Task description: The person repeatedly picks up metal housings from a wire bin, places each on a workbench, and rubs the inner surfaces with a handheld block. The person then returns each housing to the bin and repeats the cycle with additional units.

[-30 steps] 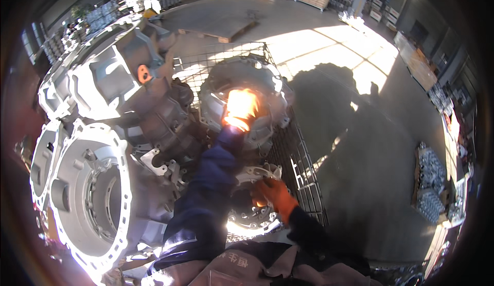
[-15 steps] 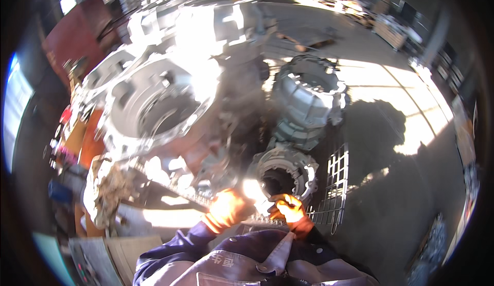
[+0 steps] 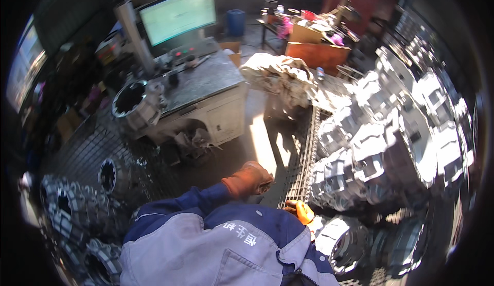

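Note:
My left hand [image 3: 252, 179], in an orange work glove, reaches forward over the gap before the workbench. Its fingers are curled in, and whatever they may hold is hidden. Lower and to the right, my right hand [image 3: 303, 212], gloved in brighter orange, has bent fingers beside the wire mesh edge [image 3: 297, 183]. What lies inside them is too small to make out. Close by that hand is a round, silvery cast metal housing [image 3: 329, 237] with a wide opening. I cannot tell whether the glove touches it.
Many metal castings [image 3: 355, 157] are piled on the right. A workbench [image 3: 206, 88] with a lit monitor [image 3: 177, 16] stands ahead, with another casting [image 3: 138, 106] at its left corner. Crumpled cloth [image 3: 280, 75] lies beyond the mesh. More castings [image 3: 77, 209] lie at left.
The view has swung left, bringing the workbench and monitor ahead and the castings to the right. My left hand has come away from the round housing; my right hand is still near it.

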`<state>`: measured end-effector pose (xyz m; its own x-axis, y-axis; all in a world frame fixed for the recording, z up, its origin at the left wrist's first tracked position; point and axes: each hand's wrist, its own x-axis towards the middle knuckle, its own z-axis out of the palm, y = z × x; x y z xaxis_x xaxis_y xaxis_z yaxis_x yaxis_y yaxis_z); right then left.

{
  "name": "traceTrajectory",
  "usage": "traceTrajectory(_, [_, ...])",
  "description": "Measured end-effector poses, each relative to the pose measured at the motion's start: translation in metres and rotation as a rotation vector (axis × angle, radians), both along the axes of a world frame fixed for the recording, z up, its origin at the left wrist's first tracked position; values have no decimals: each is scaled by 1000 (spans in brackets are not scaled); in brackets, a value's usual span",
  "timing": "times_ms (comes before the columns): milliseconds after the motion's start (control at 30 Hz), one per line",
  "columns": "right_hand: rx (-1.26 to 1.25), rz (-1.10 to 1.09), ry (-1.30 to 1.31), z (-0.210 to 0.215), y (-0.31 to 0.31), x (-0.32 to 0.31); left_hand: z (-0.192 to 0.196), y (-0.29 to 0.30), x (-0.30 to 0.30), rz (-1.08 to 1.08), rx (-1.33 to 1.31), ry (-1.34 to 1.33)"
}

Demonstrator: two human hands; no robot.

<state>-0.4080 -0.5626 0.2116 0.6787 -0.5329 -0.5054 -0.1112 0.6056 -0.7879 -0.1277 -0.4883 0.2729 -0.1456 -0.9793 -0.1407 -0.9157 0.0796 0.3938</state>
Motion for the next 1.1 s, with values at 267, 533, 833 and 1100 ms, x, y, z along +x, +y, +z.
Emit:
traceTrajectory(267, [-277, 436, 91, 2, -13, 142, 0, 109, 87, 417, 210, -48])
traceTrajectory(533, [-147, 718, 16, 10, 36, 355, -27, 213, 274, 1147, -16, -16])
traceTrajectory(833, [147, 908, 53, -51, 126, 604, -37, 264, 495, 1389, -1, -196])
traceTrajectory(1100, [-363, 1178, -320, -114, 193, 679, -71, 268, 505, 1393, -21, 1])
